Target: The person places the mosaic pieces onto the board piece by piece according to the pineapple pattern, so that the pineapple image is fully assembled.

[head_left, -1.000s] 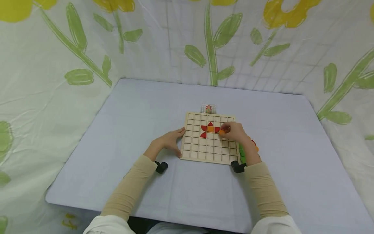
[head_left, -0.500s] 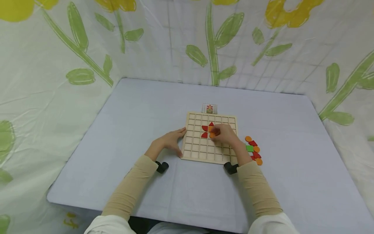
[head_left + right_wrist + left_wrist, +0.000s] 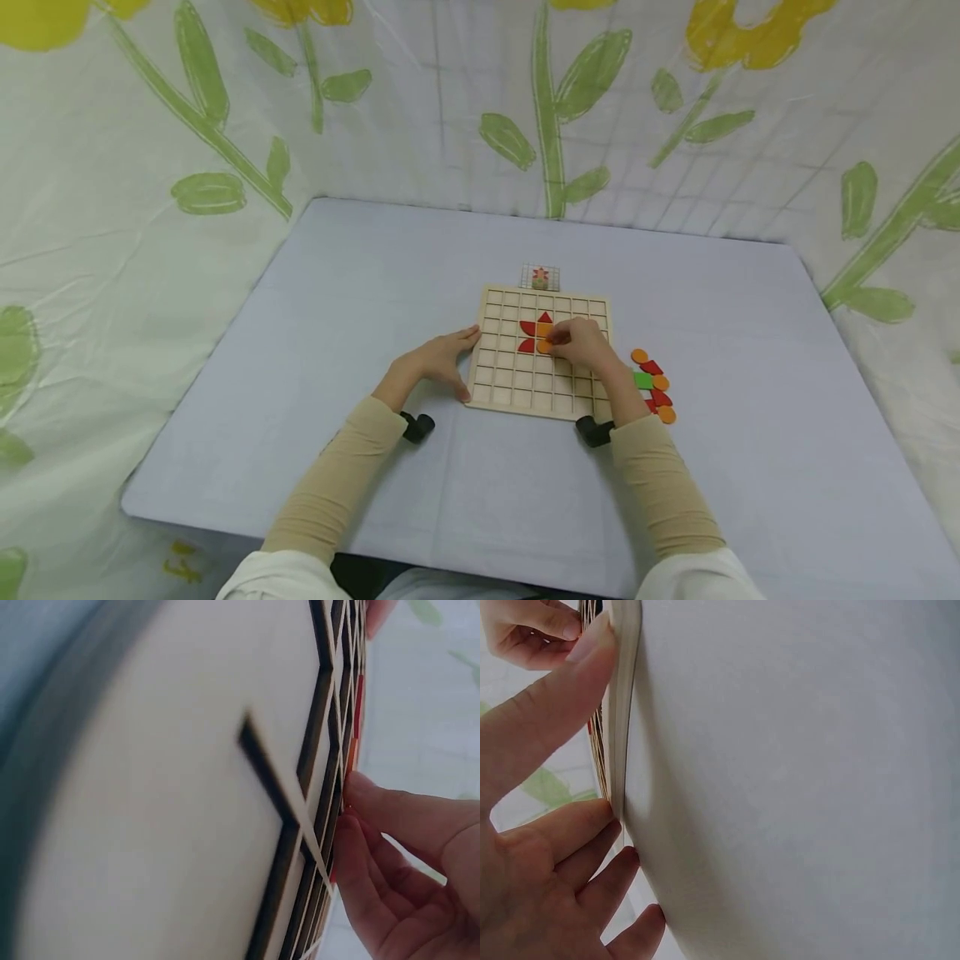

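Observation:
A wooden grid board (image 3: 510, 379) lies on the table, its cells marked off by raised strips. My left hand (image 3: 433, 360) rests against its left edge, thumb and fingers spread and fairly straight, as the left wrist view also shows. My right hand (image 3: 583, 342) pinches an orange disc (image 3: 543, 347) at a cell just below an orange square (image 3: 542, 330). In the right wrist view, thumb and index fingertips (image 3: 360, 782) meet right at the grid. Around these pieces sit a red triangle (image 3: 545, 317) and red petal-shaped pieces (image 3: 528, 328). The right fingers hide cells to the right.
Behind the board lies a small pattern card (image 3: 540, 277) with a gridded figure. Right of the board are loose orange discs (image 3: 639, 356), red pieces (image 3: 652, 367) and a green square (image 3: 642, 381), partly behind the right forearm. A flower-painted curtain (image 3: 420, 150) hangs beyond the table.
My right hand has moved left over the board with the orange disc, bringing it to the cell below the orange square. The loose pieces at right came into view. The left hand stays put.

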A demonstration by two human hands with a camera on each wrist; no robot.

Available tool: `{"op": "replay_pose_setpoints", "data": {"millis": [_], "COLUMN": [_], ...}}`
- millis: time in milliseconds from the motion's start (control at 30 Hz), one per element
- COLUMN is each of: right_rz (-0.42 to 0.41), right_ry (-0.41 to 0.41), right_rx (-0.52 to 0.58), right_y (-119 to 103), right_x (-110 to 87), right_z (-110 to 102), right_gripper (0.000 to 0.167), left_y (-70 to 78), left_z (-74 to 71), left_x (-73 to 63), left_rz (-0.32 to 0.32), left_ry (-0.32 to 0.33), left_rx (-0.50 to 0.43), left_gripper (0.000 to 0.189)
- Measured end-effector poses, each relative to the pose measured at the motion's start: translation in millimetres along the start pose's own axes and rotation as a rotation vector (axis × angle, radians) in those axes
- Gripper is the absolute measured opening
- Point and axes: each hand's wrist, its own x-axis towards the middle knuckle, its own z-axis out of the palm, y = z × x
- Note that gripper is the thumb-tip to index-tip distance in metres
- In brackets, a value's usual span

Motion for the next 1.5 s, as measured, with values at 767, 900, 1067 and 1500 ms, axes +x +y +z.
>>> {"op": "replay_pose_setpoints", "data": {"millis": [767,900,1067,1500], "right_rz": [0.083,0.159,0.220,0.307], "right_ry": [0.095,0.125,0.155,0.099], "right_rx": [0.058,0.070,0.043,0.048], "right_y": [41.7,60.4,79.6,93.4], "right_x": [-33.0,-48.1,-65.8,-81.1], "right_z": [-32.6,-43.6,-56.0,-64.3], "right_gripper": [0.029,0.032,0.033,0.034], "left_y": [-2.1,-1.9,-0.7,-1.9], "left_z": [2.3,2.0,1.5,2.0], "left_x": [1.5,0.6,-0.5,2.8], "left_rz": [0.009,0.007,0.002,0.003], "left_ry": [0.004,-0.002,-0.007,-0.002], "left_rx": [0.007,0.006,0.009,0.012], "left_gripper": [0.109,0.110,0.110,0.110]}}
